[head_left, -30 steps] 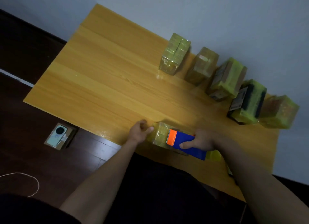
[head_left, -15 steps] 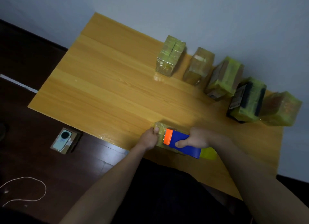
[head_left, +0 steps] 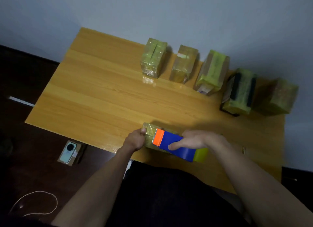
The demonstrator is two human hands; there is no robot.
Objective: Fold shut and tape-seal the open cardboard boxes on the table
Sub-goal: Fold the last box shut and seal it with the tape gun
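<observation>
now tape dispenser [head_left: 176,146] orange end pointing left

Tape-wrapped box [head_left: 149,135] at near table edge, blue-orange tape dispenser [head_left: 171,144] atop

Near box [head_left: 149,133] mostly hidden under tape dispenser [head_left: 176,144] (right fingers [head_left: 176,144] too)
</observation>
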